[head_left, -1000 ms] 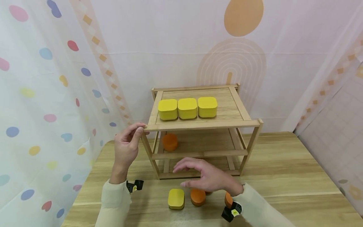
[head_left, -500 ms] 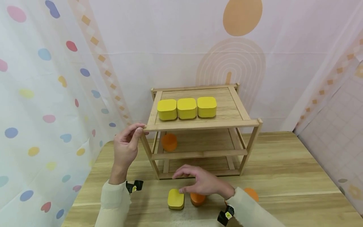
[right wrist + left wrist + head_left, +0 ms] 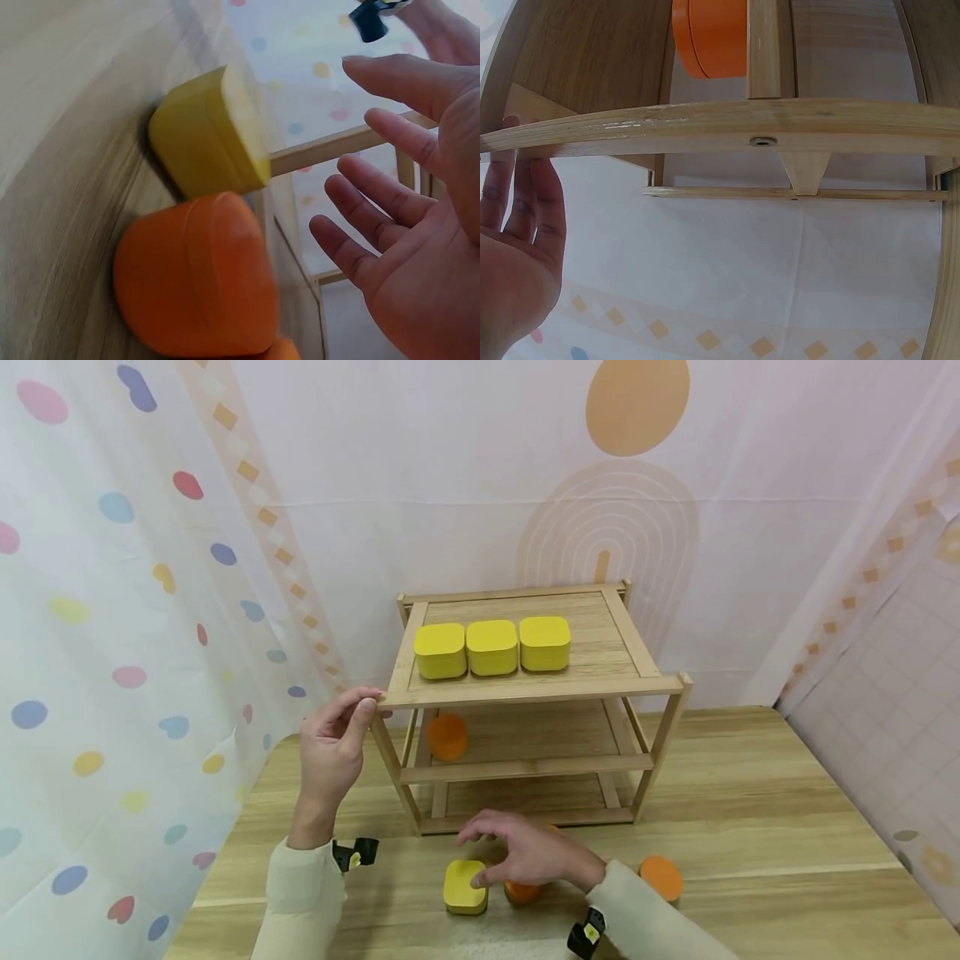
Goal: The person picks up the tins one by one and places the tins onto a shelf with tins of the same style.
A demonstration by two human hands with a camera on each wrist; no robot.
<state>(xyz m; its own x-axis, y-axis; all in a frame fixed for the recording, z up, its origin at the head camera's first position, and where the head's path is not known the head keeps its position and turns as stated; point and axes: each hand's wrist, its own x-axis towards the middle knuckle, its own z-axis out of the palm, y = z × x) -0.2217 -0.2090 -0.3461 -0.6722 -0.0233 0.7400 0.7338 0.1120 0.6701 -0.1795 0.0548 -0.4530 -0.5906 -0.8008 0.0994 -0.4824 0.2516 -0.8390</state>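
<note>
The right hand (image 3: pixel 528 853), fingers apart, hovers over a yellow box (image 3: pixel 461 887) on the tabletop (image 3: pixel 757 827), an orange box (image 3: pixel 519 893) crowding beside it; the left hand (image 3: pixel 333 752) grips the wooden rack (image 3: pixel 525 693).

Free tabletop (image 3: pixel 393 902) left of yellow box (image 3: pixel 459 893)

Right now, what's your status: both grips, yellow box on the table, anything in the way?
Left grip holding front-left top corner of rack. Right grip empty above yellow box, not touching. Nothing between them; orange container close beside.
</note>
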